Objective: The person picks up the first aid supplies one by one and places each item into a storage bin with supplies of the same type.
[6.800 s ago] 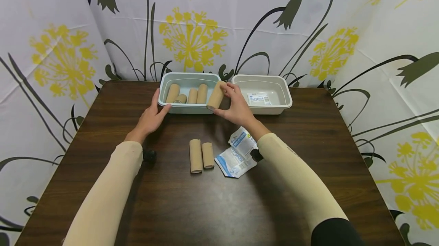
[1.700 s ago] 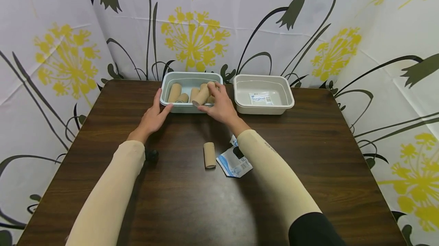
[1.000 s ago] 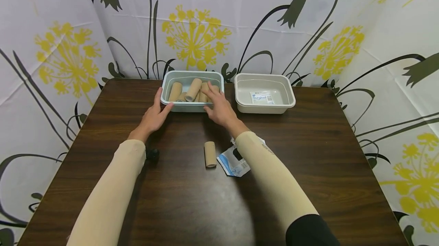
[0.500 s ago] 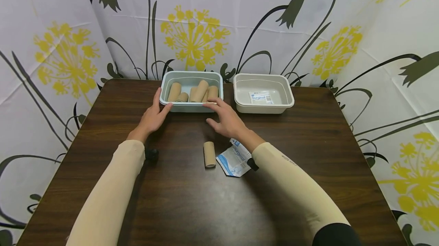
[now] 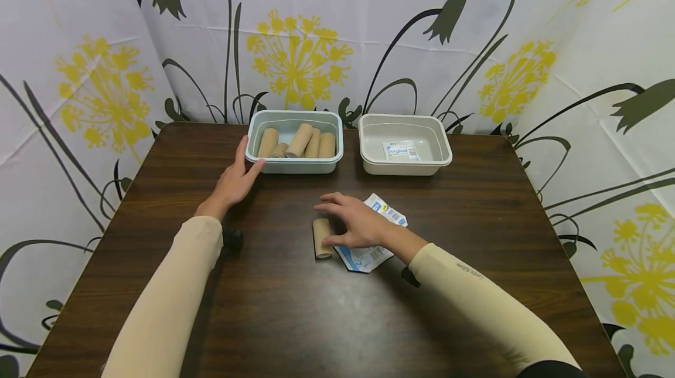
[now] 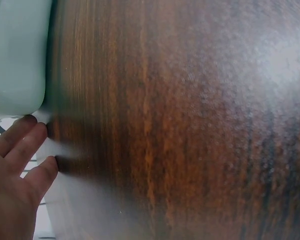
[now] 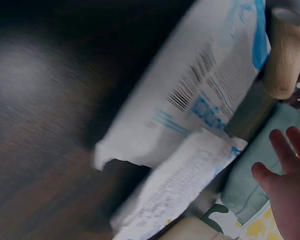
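My left hand (image 5: 229, 184) rests against the front left corner of a pale blue-green plastic bin (image 5: 300, 167); its fingers lie fairly straight along the side. In the left wrist view, those fingertips (image 6: 39, 131) sit by the bin's corner. Inside the bin lie several cardboard tubes (image 5: 298, 140). One more cardboard tube (image 5: 319, 229) lies on the table, and my right hand (image 5: 361, 222) hovers over it, thumb and fingers spread, holding nothing. Whether the thumb touches the tube I cannot tell. White-and-blue "Surgical" packets (image 5: 361, 261) lie beneath the right hand, partly hidden.
To the right of the blue-green bin stands a beige bin (image 5: 406, 168) with a small "Surgical" packet (image 5: 401, 151) in it. Both bins are at the back of the dark wooden table (image 5: 295, 319), before a flowered curtain (image 5: 200, 32).
Two more tubes have gone from the table into the blue-green bin. My right hand let one go there, then came back toward the remaining tube. The left hand stayed on the bin.
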{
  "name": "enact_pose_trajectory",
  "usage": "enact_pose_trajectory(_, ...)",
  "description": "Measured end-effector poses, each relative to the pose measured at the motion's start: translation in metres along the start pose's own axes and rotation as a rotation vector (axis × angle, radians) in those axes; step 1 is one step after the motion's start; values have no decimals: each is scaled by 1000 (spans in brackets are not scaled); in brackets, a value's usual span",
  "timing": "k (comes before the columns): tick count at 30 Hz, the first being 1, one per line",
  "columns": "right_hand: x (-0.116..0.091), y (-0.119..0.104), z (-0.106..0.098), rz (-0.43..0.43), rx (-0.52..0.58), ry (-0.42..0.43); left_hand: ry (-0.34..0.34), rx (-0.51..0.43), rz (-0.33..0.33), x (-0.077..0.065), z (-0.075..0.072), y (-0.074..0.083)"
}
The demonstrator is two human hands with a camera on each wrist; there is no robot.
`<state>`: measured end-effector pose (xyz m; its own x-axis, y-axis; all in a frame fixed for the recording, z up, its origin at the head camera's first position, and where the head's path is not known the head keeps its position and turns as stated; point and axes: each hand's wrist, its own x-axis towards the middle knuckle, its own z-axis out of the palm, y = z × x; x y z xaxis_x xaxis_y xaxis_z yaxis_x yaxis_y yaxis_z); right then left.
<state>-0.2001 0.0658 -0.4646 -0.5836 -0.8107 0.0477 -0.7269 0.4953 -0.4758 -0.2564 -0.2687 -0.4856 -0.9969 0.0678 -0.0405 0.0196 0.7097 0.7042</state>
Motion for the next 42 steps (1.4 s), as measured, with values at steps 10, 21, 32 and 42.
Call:
enact_pose_trajectory(10,-13,0,14,23,-1,-79,-3,-2,-13,-1,0,0)
enact_pose_trajectory(21,-13,2,22,-8,-3,-67,5,-5,-5,-1,0,-1)
enact_pose_trajectory(32,-13,2,27,-29,25,-51,3,-5,-11,0,2,-4)
enact_pose_trajectory(42,-14,0,26,12,4,-52,4,-7,-7,0,2,-2)
